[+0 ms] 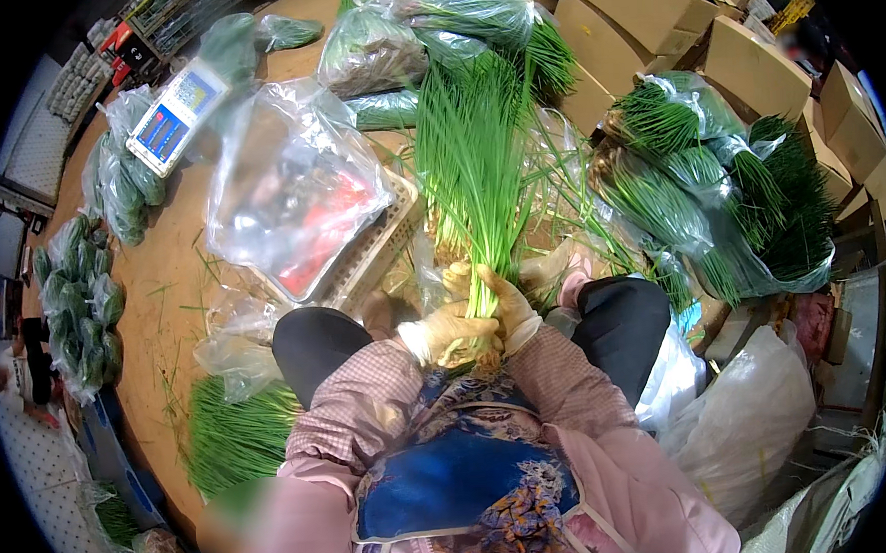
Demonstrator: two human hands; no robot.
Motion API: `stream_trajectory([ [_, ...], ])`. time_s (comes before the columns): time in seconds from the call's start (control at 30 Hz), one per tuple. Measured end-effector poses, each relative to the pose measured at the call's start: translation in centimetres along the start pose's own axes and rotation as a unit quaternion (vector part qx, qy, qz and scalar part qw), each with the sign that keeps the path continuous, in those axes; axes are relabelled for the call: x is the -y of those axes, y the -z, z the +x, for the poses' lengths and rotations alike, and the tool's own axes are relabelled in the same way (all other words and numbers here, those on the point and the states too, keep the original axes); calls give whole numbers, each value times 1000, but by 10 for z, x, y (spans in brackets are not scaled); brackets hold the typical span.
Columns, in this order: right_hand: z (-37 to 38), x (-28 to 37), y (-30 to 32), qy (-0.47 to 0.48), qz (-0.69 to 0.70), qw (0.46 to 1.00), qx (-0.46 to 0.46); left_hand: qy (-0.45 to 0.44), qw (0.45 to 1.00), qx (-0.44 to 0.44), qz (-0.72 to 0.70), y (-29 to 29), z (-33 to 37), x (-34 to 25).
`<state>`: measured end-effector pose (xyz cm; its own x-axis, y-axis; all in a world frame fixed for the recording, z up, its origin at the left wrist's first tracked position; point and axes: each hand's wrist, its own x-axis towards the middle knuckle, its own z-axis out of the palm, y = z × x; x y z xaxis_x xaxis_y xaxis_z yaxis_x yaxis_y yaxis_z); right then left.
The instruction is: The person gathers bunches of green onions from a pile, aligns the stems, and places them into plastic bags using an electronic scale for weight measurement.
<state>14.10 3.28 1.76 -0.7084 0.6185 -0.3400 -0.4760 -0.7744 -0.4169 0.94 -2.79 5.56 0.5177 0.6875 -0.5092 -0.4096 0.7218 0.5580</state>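
A bunch of garlic chives (489, 239) is gripped low on its pale stems, with its long green leaves pointing away from me. My left hand (451, 328), in a cream glove, is closed round the stems near the roots. My right hand (510, 308), gloved too, wraps the same stems from the right, its thumb lying along them. The root ends hang just below my hands, over my blue patterned apron (424, 488). More loose chives (444, 201) lie directly behind the bunch, and the leaves overlap, so I cannot tell where the held ones end.
Left of the chives, a clear plastic bag (286, 145) lies over a crate (400, 224). A scale (179, 115) stands at the far left. Bagged chives (371, 50) lie at the back, more bagged bundles (669, 195) at right before cardboard boxes (639, 6). Loose chives (236, 433) lie near left.
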Motion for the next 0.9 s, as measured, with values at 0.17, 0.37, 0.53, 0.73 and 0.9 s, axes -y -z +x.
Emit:
stream_trajectory([
  [0.17,10,12,39,-58,-107,990,64,5,967,-98,235,8,32,-4],
  [0.37,-29,63,-46,306,-792,527,36,110,849,-70,512,56,23,-41],
  [0.53,16,79,-64,197,-922,290,161,-33,770,-7,637,12,15,-92],
  [0.73,83,95,-61,229,-869,425,105,-475,520,-507,497,126,-70,-150],
  [0.9,154,93,-119,212,-870,423,138,-264,130,-803,519,184,-140,-185],
])
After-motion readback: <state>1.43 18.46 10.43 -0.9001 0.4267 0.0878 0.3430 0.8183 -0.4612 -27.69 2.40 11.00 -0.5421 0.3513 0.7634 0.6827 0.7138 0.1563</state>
